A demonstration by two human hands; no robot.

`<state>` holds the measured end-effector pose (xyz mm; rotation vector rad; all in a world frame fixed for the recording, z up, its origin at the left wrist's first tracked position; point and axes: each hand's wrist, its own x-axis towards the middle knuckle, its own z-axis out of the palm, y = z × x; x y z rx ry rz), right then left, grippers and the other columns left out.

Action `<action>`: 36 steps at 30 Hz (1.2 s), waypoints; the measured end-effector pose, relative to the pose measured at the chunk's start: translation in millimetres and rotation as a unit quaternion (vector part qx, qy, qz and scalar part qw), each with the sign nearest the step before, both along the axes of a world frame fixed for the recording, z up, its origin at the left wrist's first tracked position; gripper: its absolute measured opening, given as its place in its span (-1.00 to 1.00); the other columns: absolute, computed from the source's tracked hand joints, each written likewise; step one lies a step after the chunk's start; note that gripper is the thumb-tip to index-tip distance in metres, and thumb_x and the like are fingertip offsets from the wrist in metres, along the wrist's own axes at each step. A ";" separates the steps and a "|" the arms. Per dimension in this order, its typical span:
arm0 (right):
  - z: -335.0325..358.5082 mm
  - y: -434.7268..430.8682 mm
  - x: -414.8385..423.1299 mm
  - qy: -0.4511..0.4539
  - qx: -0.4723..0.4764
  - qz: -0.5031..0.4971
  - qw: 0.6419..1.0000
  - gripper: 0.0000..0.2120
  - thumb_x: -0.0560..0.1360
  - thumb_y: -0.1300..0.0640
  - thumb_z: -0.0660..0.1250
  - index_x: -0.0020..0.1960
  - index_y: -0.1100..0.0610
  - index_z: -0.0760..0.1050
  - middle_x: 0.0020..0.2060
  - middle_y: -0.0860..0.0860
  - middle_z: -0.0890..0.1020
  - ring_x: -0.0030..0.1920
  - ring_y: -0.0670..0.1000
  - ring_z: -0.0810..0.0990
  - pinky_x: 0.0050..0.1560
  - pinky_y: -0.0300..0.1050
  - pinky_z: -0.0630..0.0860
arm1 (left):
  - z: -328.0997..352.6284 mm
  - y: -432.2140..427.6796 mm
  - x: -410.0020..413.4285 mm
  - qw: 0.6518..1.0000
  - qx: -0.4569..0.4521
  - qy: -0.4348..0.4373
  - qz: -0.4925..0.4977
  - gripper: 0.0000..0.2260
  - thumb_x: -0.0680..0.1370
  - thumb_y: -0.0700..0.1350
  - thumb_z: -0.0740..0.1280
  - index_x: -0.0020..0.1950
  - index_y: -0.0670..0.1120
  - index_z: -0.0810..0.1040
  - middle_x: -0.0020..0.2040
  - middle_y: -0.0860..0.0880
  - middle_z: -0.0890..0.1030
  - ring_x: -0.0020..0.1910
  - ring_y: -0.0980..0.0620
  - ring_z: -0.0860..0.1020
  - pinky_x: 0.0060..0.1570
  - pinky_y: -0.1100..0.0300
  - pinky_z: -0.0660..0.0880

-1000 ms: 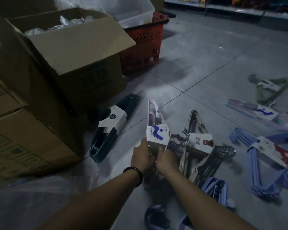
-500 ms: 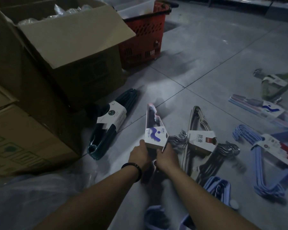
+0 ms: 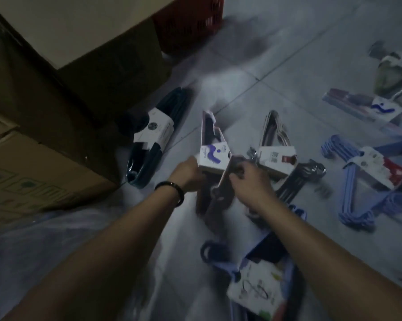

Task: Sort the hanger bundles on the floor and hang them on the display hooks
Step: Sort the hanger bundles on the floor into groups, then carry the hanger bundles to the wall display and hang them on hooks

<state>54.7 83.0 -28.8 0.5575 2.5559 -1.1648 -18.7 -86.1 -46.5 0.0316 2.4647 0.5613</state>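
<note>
On the tiled floor, between a dark bundle and a grey bundle, the hanger bundle with the purple-marked card is tipped up. The left hand grips its card edge, and the right hand curls round its hooks. It looks light, stiff and smooth, so it is probably best held at the banded middle.
</note>
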 end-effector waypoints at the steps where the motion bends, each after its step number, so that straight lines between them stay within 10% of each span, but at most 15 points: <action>1: 25.4 7.7 16.4 -0.012 -0.007 0.013 1.000 -0.75 0.61 0.09 0.37 0.28 0.06 0.61 0.07 -0.04 0.68 0.08 0.02 0.65 0.14 -0.13 0.52 | 23.3 -0.7 9.9 1.000 -0.009 0.007 -0.024 -0.58 0.63 -0.01 0.41 0.43 -0.14 0.44 0.31 -0.16 0.58 0.26 -0.18 0.57 0.17 0.03 0.55; 8: 261.4 65.9 166.5 -0.113 -0.127 -0.079 0.982 -0.90 0.59 -0.04 0.37 0.07 -0.10 0.61 -0.09 -0.10 0.72 -0.11 -0.09 0.73 -0.14 -0.22 0.60 | 274.9 9.1 133.7 0.980 0.042 -0.109 -0.161 -0.74 0.70 0.02 0.32 0.35 0.01 0.61 0.25 0.01 0.66 0.11 0.07 0.62 0.12 0.17 0.58; 13: 472.6 97.6 252.6 -0.144 -0.199 -0.172 0.954 -0.92 0.53 -0.06 0.39 -0.03 -0.13 0.66 -0.17 -0.07 0.76 -0.10 0.07 0.75 0.08 0.30 0.65 | 515.0 23.5 225.3 0.977 0.075 -0.166 -0.110 -0.79 0.68 0.03 0.34 0.31 0.12 0.62 0.19 0.13 0.68 0.07 0.17 0.66 0.20 0.16 0.58; 20: 682.4 134.0 307.0 -0.149 -0.211 -0.165 0.952 -0.78 0.46 -0.23 0.36 -0.02 -0.16 0.67 -0.13 -0.06 0.76 -0.07 0.06 0.74 0.10 0.24 0.67 | 724.2 55.8 283.2 0.971 0.074 -0.184 -0.136 -0.81 0.68 0.09 0.32 0.26 0.16 0.63 0.15 0.18 0.70 0.05 0.24 0.66 0.17 0.11 0.61; 27: 745.9 114.6 271.8 -0.147 -0.151 -0.082 0.974 -0.86 0.67 0.00 0.33 -0.06 -0.11 0.57 -0.08 -0.04 0.71 -0.08 0.06 0.70 0.05 0.13 0.66 | 795.5 29.1 255.5 0.982 0.024 -0.066 -0.176 -0.76 0.71 0.07 0.26 0.38 0.20 0.49 0.28 0.16 0.58 0.13 0.20 0.58 0.12 0.25 0.58; 32: 756.8 89.5 193.2 -0.152 -0.107 0.002 0.982 -0.89 0.67 -0.07 0.29 -0.01 -0.16 0.57 -0.07 -0.11 0.70 -0.07 -0.07 0.70 0.11 0.06 0.66 | 795.3 -12.1 198.4 0.987 0.046 -0.023 -0.149 -0.88 0.71 0.04 0.28 0.23 0.18 0.55 0.01 0.20 0.60 -0.11 0.28 0.57 -0.21 0.40 0.47; 36: 765.2 69.2 120.2 -0.162 -0.048 0.049 0.984 -0.81 0.68 -0.10 0.27 0.20 -0.08 0.59 0.03 -0.13 0.65 0.02 -0.10 0.65 0.12 -0.04 0.61 | 771.2 -46.0 122.7 0.984 0.062 -0.052 -0.160 -0.87 0.69 0.03 0.31 0.22 0.16 0.58 0.12 0.12 0.65 0.00 0.23 0.63 -0.02 0.28 0.60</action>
